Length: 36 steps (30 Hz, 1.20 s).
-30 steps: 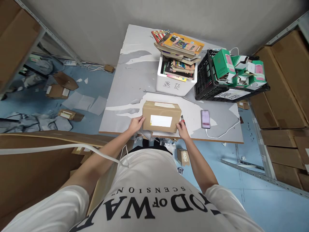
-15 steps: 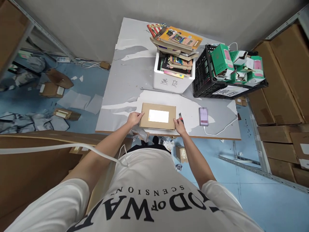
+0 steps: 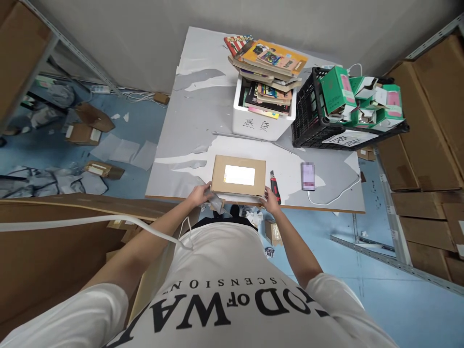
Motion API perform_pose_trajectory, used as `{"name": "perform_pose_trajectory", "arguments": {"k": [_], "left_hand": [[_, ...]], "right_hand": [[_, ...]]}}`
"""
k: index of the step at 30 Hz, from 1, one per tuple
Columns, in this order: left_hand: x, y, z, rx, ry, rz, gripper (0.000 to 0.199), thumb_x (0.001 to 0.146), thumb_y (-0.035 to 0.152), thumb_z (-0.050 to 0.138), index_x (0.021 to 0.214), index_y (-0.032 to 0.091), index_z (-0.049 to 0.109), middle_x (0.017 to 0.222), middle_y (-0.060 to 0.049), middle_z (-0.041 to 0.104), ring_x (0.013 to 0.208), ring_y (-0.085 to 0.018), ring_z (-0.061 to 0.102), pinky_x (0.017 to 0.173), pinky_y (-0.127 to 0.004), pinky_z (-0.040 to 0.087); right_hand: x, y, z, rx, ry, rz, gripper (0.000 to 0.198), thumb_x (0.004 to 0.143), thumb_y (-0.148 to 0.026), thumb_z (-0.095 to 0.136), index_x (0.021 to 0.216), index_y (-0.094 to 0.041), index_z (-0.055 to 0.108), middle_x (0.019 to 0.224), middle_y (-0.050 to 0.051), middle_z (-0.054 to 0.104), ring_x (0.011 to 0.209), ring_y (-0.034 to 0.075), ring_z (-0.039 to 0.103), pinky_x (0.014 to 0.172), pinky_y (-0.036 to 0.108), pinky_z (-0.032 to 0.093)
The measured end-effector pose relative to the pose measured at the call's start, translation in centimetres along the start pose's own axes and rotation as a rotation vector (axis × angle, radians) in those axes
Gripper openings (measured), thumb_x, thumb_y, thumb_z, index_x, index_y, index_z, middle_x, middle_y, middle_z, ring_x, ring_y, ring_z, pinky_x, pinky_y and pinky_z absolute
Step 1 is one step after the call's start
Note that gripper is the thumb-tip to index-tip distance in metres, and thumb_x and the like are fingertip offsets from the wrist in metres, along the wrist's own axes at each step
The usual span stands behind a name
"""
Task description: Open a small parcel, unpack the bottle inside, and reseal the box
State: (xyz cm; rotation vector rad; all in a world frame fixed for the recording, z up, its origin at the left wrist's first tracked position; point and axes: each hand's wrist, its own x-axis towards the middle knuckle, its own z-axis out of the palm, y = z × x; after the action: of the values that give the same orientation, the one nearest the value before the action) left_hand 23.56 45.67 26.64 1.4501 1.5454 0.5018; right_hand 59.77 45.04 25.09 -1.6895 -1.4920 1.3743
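A brown cardboard box [image 3: 221, 176] with a white label on top sits near the front edge of the table. My left hand [image 3: 198, 195] grips its left front corner, the fingertips partly hidden at the box's side. At the opposite front corner, my right hand [image 3: 270, 200] has its thumb and fingers on the box. A red and black box cutter [image 3: 275, 188] lies just right of the box, beside my right hand. Crumpled clear plastic [image 3: 217, 203] hangs below the box near my left hand.
Behind the box stand a white bin [image 3: 261, 126] piled with books and a black crate [image 3: 308, 123] of green boxes. A phone [image 3: 308, 176] on a white cable lies to the right. Metal shelving with cartons [image 3: 427, 174] flanks the right side; a large carton [image 3: 54, 251] is at left.
Both hands have slid down toward the box's near corners. The box's near side looks slightly raised or tipped. More of the box cutter shows beside my right hand.
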Motion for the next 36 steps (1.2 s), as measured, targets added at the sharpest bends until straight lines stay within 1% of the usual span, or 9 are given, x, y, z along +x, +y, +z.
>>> {"name": "perform_pose_trajectory", "arguments": {"k": [4,7,13,16,20,23,28,33,36], "left_hand": [[-0.1,0.3,0.7,0.050,-0.029,0.008,0.042,0.069,0.045,0.064,0.101,0.018,0.069,0.086,-0.005,0.074,0.093,-0.030,0.066,0.077,-0.035,0.053],[0.0,0.6,0.7,0.024,-0.022,0.034,0.042,0.071,0.049,0.061,0.098,0.018,0.069,0.087,-0.006,0.074,0.091,-0.029,0.066,0.076,-0.034,0.052],[0.6,3.4,-1.2,0.023,0.092,0.073,0.047,0.081,0.053,0.048,0.097,0.014,0.068,0.082,-0.005,0.070,0.072,-0.019,0.060,0.068,-0.028,0.046],[1.2,6.0,-2.0,0.056,0.167,0.066,0.048,0.083,0.054,0.044,0.087,0.014,0.070,0.074,-0.002,0.066,0.072,-0.017,0.057,0.065,-0.025,0.042],[2.2,8.4,-2.1,0.127,0.226,0.005,0.052,0.083,0.058,0.044,0.066,0.013,0.067,0.056,0.000,0.054,0.063,-0.014,0.050,0.057,-0.023,0.034],[2.8,9.0,-1.7,0.160,0.234,-0.048,0.053,0.081,0.058,0.046,0.058,0.014,0.064,0.050,0.001,0.046,0.058,-0.012,0.044,0.053,-0.024,0.029],[3.3,9.0,-1.2,0.186,0.245,-0.061,0.054,0.080,0.059,0.047,0.049,0.016,0.056,0.046,0.002,0.038,0.054,-0.011,0.037,0.053,-0.026,0.026],[3.1,9.1,-0.9,0.204,0.278,-0.077,0.053,0.081,0.060,0.047,0.054,0.016,0.059,0.049,0.000,0.046,0.057,-0.014,0.043,0.056,-0.027,0.029],[3.2,9.0,-0.8,0.211,0.283,-0.097,0.053,0.082,0.061,0.045,0.062,0.016,0.066,0.054,-0.002,0.055,0.060,-0.016,0.049,0.058,-0.027,0.032]], "right_hand": [[0.1,-1.1,1.7,0.055,0.068,0.054,0.056,0.070,-0.036,0.067,0.117,-0.017,0.045,0.116,0.016,0.063,0.108,0.026,0.061,0.095,0.044,0.048],[0.1,-1.7,1.7,0.124,0.045,0.060,0.053,0.070,-0.042,0.067,0.112,-0.019,0.045,0.117,0.015,0.062,0.110,0.024,0.060,0.094,0.042,0.048],[0.3,-4.1,-1.0,0.248,-0.003,-0.113,0.052,0.074,-0.053,0.062,0.114,-0.023,0.046,0.131,0.012,0.054,0.125,0.023,0.050,0.102,0.043,0.042],[0.9,-6.2,-2.8,0.197,0.034,-0.114,0.049,0.078,-0.060,0.054,0.107,-0.021,0.049,0.118,0.011,0.062,0.111,0.023,0.058,0.097,0.040,0.044],[1.9,-7.9,-4.4,-0.040,0.098,-0.006,0.047,0.081,-0.065,0.044,0.095,-0.021,0.053,0.100,0.008,0.066,0.093,0.024,0.059,0.086,0.039,0.045],[2.5,-7.8,-4.7,-0.120,0.107,0.048,0.047,0.082,-0.066,0.039,0.088,-0.022,0.054,0.097,0.008,0.067,0.092,0.025,0.058,0.084,0.038,0.044],[3.1,-6.7,-4.2,-0.084,0.109,0.091,0.048,0.080,-0.069,0.041,0.084,-0.022,0.053,0.094,0.008,0.066,0.089,0.024,0.057,0.082,0.037,0.044],[3.3,-5.7,-4.1,0.117,0.044,0.129,0.050,0.077,-0.069,0.048,0.091,-0.021,0.053,0.098,0.007,0.066,0.084,0.020,0.059,0.074,0.033,0.049],[3.2,-4.3,-5.0,0.169,0.050,0.137,0.052,0.084,-0.066,0.036,0.102,-0.021,0.055,0.109,0.009,0.065,0.089,0.019,0.062,0.077,0.034,0.050]]}}
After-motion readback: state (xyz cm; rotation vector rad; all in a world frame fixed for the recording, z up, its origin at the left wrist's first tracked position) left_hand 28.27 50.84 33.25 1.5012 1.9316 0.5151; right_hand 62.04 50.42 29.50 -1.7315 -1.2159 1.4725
